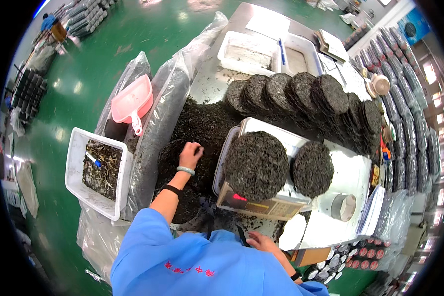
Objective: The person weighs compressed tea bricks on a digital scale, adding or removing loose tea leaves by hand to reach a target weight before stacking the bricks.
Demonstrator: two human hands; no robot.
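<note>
My left hand [191, 155] reaches into a heap of loose dark flakes [203, 122] that look like dried seaweed. Its fingers are curled, and whether they hold any flakes is unclear. Under and beside that wrist lie dark round cakes [187, 211], partly hidden by the arm. My right hand [259, 241] rests low by the table's front edge, fingers loosely apart with nothing seen in them. Ahead of it stands a digital scale [259, 207] with a lit red display. A large round cake [256, 165] and a smaller one [313, 169] lie on top of it.
Stacked round cakes [329, 94] lean in a row behind the scale. White bins [249, 51] stand at the back. Leftward are filled plastic bags [162, 107], a pink dustpan [133, 98] and a white bin [96, 207] holding scraps and a marker. A ring [343, 207] sits right.
</note>
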